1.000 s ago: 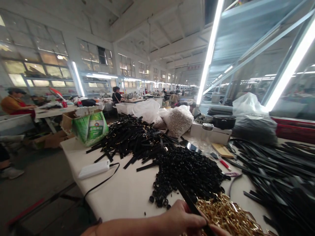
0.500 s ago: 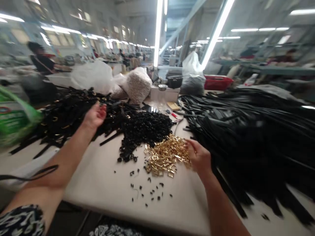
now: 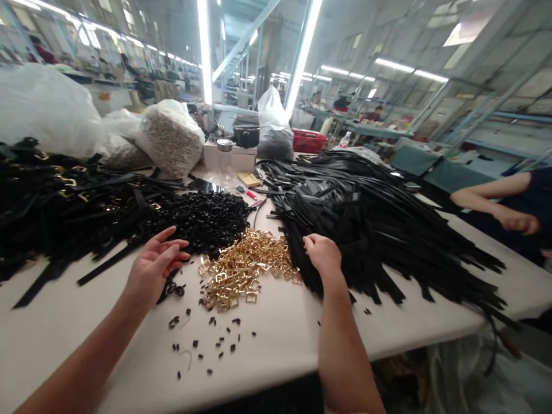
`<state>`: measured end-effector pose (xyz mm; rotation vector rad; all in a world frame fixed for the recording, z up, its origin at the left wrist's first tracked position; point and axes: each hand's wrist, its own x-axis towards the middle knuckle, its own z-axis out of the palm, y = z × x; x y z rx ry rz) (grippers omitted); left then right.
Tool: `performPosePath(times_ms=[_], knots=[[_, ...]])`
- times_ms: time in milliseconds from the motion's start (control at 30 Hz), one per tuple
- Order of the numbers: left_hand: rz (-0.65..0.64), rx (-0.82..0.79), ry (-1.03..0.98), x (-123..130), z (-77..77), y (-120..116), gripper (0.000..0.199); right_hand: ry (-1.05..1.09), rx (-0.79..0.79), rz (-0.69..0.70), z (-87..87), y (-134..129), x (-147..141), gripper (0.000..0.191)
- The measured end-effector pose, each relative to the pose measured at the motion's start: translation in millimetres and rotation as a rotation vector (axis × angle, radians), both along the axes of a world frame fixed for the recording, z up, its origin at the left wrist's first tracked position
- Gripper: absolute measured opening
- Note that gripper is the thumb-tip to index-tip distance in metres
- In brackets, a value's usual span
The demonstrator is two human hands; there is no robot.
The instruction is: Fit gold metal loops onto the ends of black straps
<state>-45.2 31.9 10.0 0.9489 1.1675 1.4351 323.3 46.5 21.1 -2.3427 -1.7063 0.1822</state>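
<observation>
My left hand (image 3: 157, 264) hovers at the left edge of a pile of small black loops (image 3: 211, 221), fingers spread, nothing in it. My right hand (image 3: 322, 254) is at the near left side of a heap of long black straps (image 3: 366, 230); its fingers are pressed together, and whatever they grip is too small or hidden to name. Between the hands lies a pile of gold buckles (image 3: 250, 267). Black straps with gold buckles attached (image 3: 77, 213) are heaped on the left.
Small black scraps (image 3: 219, 345) dot the pale table (image 3: 276, 345). Behind the piles stand filled plastic bags (image 3: 170, 138), a glass jar (image 3: 225, 155), a white box (image 3: 248, 160) and a red container (image 3: 309, 141). Another person's arm (image 3: 491, 192) shows at the right.
My view has turned right. My left hand has left the buckled straps for the black loops and its fingers are spread. My right hand has moved from the gold buckles to the long straps.
</observation>
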Motion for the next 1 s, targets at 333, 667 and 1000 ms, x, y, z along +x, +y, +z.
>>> performPosePath(times_ms=[333,667,1000], knots=[[-0.178,0.070,0.301,12,-13.1,-17,0.052,-0.096,-0.084,-0.019,-17.8,8,-14,0.032],[-0.332,0.069,0.332,15,-19.0,-17,0.040,-0.044,-0.061,-0.050,-18.1,9,-8,0.019],[-0.459,-0.030,0.220,26,-26.0,-22,0.048,0.669,0.141,0.486,-13.8,-8,-56,0.020]])
